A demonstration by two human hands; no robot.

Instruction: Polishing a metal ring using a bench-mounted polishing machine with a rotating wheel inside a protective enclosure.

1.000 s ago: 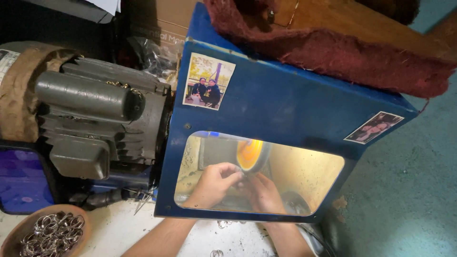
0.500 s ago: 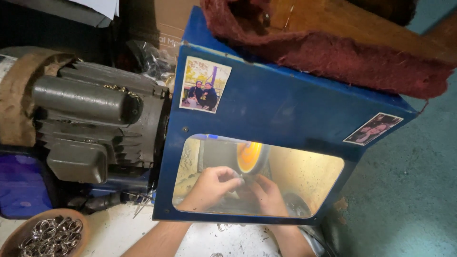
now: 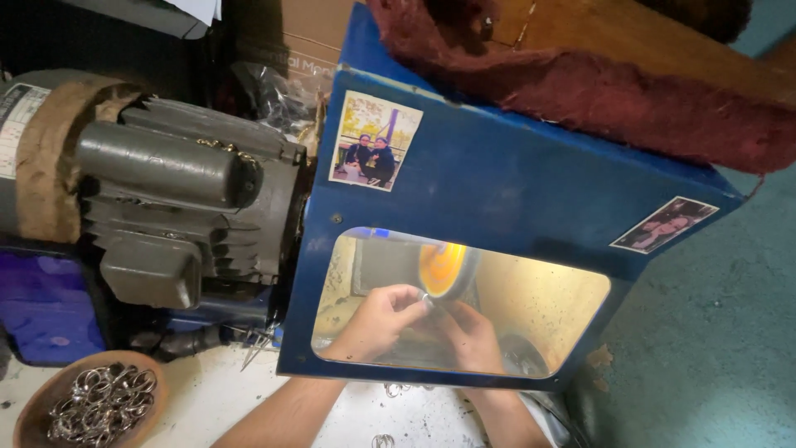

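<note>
bowl: brown bowl [image 3: 33, 415] of metal rings [image 3: 99, 402], bottom left on white bench [image 3: 207, 398]
left hand [image 3: 377, 319]: inside lit opening, fingers pinched on small ring [image 3: 424, 300]
right hand [image 3: 468, 332]: close beside left, fingers curled at same ring (grip partly hidden)
wheel: orange buffing wheel [image 3: 439, 267]; ring touching its edge
housing: blue hood [image 3: 497, 191]; grey motor [image 3: 166, 199] left; maroon cloth [image 3: 630, 91] on top

We look down from one head-worn camera, close above a blue hood [image 3: 497, 191] with a lit window. The view faces forward and down, tilted, with a grey motor [image 3: 166, 199] at left and floor [image 3: 713, 332] at right.
</note>
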